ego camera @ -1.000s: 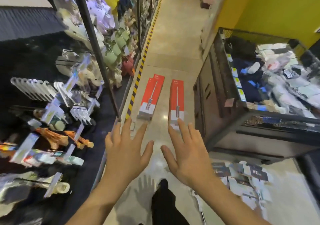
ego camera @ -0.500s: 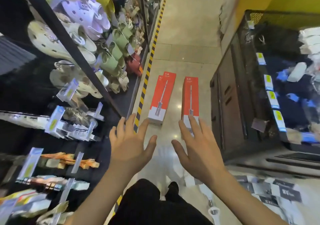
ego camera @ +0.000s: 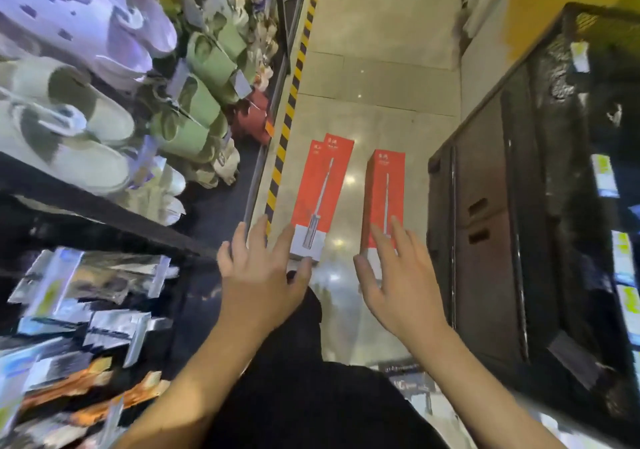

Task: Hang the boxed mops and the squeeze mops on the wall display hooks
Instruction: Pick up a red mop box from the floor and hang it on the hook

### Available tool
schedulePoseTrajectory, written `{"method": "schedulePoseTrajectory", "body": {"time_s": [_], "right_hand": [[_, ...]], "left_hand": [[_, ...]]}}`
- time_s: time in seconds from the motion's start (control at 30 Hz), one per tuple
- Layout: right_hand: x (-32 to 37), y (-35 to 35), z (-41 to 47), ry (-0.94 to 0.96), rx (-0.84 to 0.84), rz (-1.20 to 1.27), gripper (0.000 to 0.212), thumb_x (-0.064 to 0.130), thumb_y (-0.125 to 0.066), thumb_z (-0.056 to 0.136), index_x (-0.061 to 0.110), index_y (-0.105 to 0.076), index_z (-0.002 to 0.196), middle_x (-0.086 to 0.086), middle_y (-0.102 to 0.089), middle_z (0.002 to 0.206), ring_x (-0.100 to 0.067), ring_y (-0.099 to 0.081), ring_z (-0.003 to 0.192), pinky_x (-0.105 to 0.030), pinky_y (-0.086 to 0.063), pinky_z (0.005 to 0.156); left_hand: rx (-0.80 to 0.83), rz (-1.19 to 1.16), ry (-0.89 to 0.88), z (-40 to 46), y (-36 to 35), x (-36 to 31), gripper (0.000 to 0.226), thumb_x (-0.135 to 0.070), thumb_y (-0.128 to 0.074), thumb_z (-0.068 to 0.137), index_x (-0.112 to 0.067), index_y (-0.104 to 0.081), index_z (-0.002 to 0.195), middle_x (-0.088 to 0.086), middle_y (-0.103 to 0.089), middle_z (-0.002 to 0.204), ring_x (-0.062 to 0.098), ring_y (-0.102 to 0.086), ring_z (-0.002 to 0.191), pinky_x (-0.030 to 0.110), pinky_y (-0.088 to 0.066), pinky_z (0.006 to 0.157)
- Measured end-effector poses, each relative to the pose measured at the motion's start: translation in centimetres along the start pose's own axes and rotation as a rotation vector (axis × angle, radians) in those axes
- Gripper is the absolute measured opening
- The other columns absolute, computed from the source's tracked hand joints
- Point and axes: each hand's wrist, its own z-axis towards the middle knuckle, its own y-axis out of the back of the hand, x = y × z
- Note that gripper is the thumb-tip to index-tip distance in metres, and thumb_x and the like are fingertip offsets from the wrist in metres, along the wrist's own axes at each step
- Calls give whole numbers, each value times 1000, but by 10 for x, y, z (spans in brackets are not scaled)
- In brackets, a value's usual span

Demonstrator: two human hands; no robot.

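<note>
Long red boxed mops lie flat on the tiled aisle floor. The left stack of boxed mops (ego camera: 320,192) holds two boxes, one on the other. A single boxed mop (ego camera: 384,192) lies to its right. My left hand (ego camera: 261,275) hovers with fingers spread just left of the left stack's near white end. Over the near end of the right box, my right hand (ego camera: 398,275) is spread open and covers its corner. Neither hand holds anything. I cannot tell whether the fingers touch the boxes.
Racks of slippers (ego camera: 114,102) and packaged goods on hooks (ego camera: 86,293) line the left, edged by yellow-black floor tape (ego camera: 294,85). A dark wire bin cabinet (ego camera: 512,223) stands at the right. My dark-trousered leg (ego camera: 294,396) is below. Packets (ego camera: 415,389) lie on the floor.
The view has come lower and closer to the boxes. Both open hands have advanced to the near ends of the red boxes.
</note>
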Motion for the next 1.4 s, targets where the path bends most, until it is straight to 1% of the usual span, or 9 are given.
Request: {"method": "schedulePoseTrajectory", "body": {"time_s": [0.37,0.5,0.7,0.87,0.97,1.07,1.13,1.23,1.4], "right_hand": [[-25,-28,212,-4,92,-17,62,53,-35,104,16,-40,155,-20,-34,163,-47,-27,150,-60,-25,122],[-61,-62,278,9,133,-1,58,47,-36,105,12,-47,150,-21,-41,159,-49,-32,147,-59,-27,121],[-119,-130,369,155,246,13,58,41,-39,105,8,-45,153,-26,-46,153,-53,-41,138,-61,-33,116],[-167,-210,444,158,329,-41,65,45,-32,104,9,-33,158,-27,-43,153,-53,-40,138,-60,-36,114],[-198,-273,477,108,349,-73,63,40,-40,106,4,-34,157,-29,-42,154,-51,-39,140,-56,-31,117],[-223,-346,496,37,360,-33,65,35,-48,101,-9,-41,148,-36,-52,140,-53,-51,125,-57,-40,109],[-241,-395,509,-29,419,3,76,45,-41,99,-9,-33,152,-35,-48,144,-53,-50,125,-58,-42,107],[-260,-455,530,-169,494,106,81,52,-43,102,-3,-22,157,-26,-40,152,-49,-42,135,-57,-39,110],[-284,-534,562,-425,428,360,79,72,-55,90,4,-42,128,-17,-57,121,-39,-59,108,-52,-53,86]], "left_hand": [[167,71,-35,224,-54,2,63,-59,-34,95,-24,-56,142,20,-48,151,53,-41,138,68,-36,106],[220,126,-41,272,-113,-12,58,-52,-31,101,-17,-65,134,21,-59,138,51,-55,125,62,-44,95],[320,103,119,332,-206,-7,67,-62,-22,100,-24,-61,139,21,-55,145,50,-49,131,65,-41,100],[409,133,126,376,-309,24,67,-60,-21,103,-20,-64,135,21,-59,137,50,-54,121,58,-45,91],[461,141,130,395,-379,47,76,-62,-16,101,-14,-53,147,24,-55,141,50,-53,124,62,-44,94],[500,139,184,412,-454,67,86,-67,-32,95,-13,-24,162,23,-38,159,48,-40,141,64,-36,108],[507,91,220,423,-502,81,96,-71,-37,93,-13,-11,164,22,-28,164,47,-32,147,64,-31,113],[522,73,255,435,-563,98,107,-78,-39,89,-9,-4,164,22,-23,166,48,-29,148,63,-31,115],[580,11,329,450,-639,116,128,-84,-57,79,-5,-1,163,24,-25,164,45,-33,147,59,-35,112]]}}
